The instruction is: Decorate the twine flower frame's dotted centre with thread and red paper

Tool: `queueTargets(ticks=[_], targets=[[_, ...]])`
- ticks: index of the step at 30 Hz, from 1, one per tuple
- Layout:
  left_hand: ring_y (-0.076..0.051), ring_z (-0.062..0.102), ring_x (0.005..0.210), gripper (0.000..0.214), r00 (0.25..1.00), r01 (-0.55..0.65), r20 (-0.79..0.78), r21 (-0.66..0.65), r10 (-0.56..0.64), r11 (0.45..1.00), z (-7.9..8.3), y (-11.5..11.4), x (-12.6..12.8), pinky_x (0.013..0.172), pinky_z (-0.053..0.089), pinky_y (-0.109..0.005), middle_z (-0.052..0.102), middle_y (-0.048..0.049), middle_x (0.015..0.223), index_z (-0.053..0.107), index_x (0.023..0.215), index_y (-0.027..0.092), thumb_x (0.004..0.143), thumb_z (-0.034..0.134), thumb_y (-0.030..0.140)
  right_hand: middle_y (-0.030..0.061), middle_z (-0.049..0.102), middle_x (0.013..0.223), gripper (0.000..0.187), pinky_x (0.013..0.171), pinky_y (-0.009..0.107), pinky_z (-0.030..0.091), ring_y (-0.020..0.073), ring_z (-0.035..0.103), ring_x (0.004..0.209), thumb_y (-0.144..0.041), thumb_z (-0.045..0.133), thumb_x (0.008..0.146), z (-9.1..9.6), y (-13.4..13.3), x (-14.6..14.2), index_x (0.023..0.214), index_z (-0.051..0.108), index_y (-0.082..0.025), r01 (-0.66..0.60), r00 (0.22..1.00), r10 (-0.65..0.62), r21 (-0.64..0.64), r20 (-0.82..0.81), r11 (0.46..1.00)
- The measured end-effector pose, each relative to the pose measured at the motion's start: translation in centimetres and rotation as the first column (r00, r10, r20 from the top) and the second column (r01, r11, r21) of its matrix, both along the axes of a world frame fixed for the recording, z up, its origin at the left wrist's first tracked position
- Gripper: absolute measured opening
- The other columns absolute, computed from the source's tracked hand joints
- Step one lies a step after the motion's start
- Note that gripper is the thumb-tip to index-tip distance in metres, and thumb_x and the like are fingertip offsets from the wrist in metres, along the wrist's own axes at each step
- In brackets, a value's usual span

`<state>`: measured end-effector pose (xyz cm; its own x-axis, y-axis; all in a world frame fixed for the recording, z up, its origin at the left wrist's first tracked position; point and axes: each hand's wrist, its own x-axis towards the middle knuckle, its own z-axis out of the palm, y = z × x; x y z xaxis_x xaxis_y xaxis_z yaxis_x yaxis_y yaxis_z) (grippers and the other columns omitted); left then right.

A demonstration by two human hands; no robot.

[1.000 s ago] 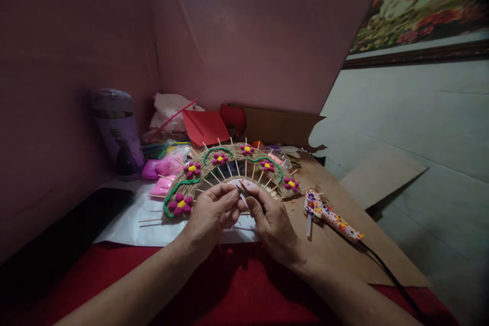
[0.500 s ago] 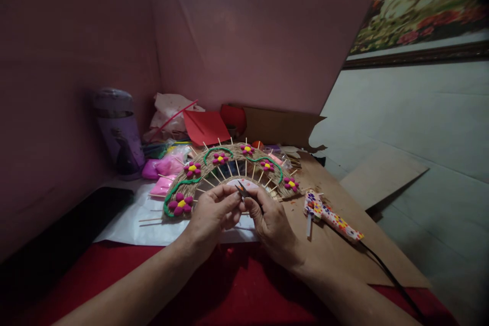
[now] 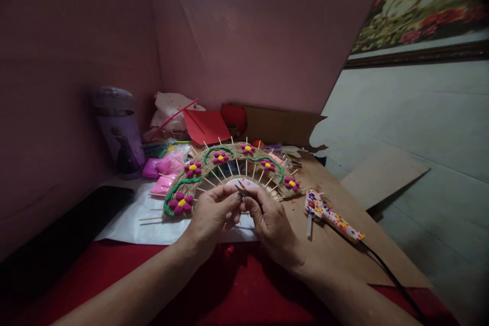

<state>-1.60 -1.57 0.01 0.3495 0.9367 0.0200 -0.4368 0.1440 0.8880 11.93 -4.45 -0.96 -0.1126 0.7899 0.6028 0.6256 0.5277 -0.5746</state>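
Note:
My left hand (image 3: 212, 214) and my right hand (image 3: 271, 221) meet fingertip to fingertip just in front of a woven twine arch (image 3: 229, 165). The arch is strung on thin wooden sticks and carries pink clay flowers and a green wavy line. My right hand pinches small dark scissors (image 3: 241, 189), blades pointing up and left. My left fingers are pinched together against the blades, on something too small to make out.
A flower-patterned glue gun (image 3: 332, 216) with a black cord lies on brown cardboard (image 3: 344, 254) to the right. A purple tumbler (image 3: 120, 132) stands at the back left. Pink clay bags (image 3: 164, 168), red paper (image 3: 204, 126) and white paper (image 3: 130, 224) lie around. Pink board walls stand behind.

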Motion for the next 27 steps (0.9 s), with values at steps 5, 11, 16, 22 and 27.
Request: queueTargets(ticks=[5, 11, 16, 22, 27], targets=[[-0.005, 0.045, 0.038, 0.017, 0.999, 0.009, -0.043, 0.042, -0.007, 0.999, 0.16, -0.17, -0.05, 0.036, 0.029, -0.016, 0.060, 0.0002, 0.054, 0.062, 0.066, 0.013, 0.068, 0.070, 0.028, 0.0065, 0.064, 0.087, 0.022, 0.072, 0.031, 0.046, 0.0201, 0.059, 0.080, -0.030, 0.039, 0.094, 0.15, -0.05, 0.02, 0.098, 0.057, -0.019, 0.009, 1.000, -0.009, -0.008, -0.001, 1.000], [-0.004, 0.041, 0.034, 0.017, 0.995, 0.000, -0.102, 0.083, 0.009, 0.997, 0.43, -0.32, -0.01, 0.034, 0.026, -0.016, 0.056, 0.0017, 0.049, 0.061, 0.062, 0.013, 0.070, 0.067, 0.027, 0.0067, 0.063, 0.093, 0.021, 0.074, 0.031, 0.046, 0.0198, 0.059, 0.085, -0.028, 0.040, 0.094, 0.13, -0.04, 0.00, 0.102, 0.057, -0.019, 0.004, 1.000, -0.004, 0.001, -0.007, 1.000], [-0.004, 0.042, 0.035, 0.016, 0.993, -0.002, -0.113, 0.080, 0.011, 0.997, 0.54, -0.40, 0.09, 0.034, 0.028, -0.016, 0.056, 0.0013, 0.050, 0.060, 0.060, 0.012, 0.069, 0.066, 0.025, 0.0070, 0.064, 0.093, 0.021, 0.074, 0.030, 0.046, 0.0200, 0.060, 0.086, -0.029, 0.041, 0.093, -0.23, 0.00, -0.02, 0.102, 0.057, -0.018, 0.026, 1.000, -0.026, 0.019, 0.009, 0.999], [-0.004, 0.043, 0.034, 0.017, 0.993, 0.024, -0.118, 0.085, -0.014, 0.996, 0.34, -0.22, -0.04, 0.033, 0.026, -0.015, 0.056, 0.0017, 0.048, 0.060, 0.060, 0.012, 0.070, 0.065, 0.025, 0.0067, 0.064, 0.087, 0.021, 0.071, 0.029, 0.045, 0.0198, 0.060, 0.081, -0.028, 0.041, 0.093, -0.33, -0.09, 0.03, 0.099, 0.058, -0.017, 0.048, 0.999, -0.049, 0.023, 0.025, 0.999], [-0.004, 0.045, 0.037, 0.016, 0.996, 0.047, -0.081, 0.049, -0.043, 0.998, -0.20, 0.11, -0.02, 0.034, 0.026, -0.015, 0.062, -0.0011, 0.057, 0.063, 0.066, 0.012, 0.071, 0.068, 0.026, 0.0070, 0.065, 0.085, 0.024, 0.069, 0.028, 0.044, 0.0193, 0.060, 0.077, -0.028, 0.038, 0.094, -0.09, -0.23, -0.01, 0.095, 0.059, -0.017, 0.061, 0.998, -0.062, 0.012, 0.031, 0.998]])
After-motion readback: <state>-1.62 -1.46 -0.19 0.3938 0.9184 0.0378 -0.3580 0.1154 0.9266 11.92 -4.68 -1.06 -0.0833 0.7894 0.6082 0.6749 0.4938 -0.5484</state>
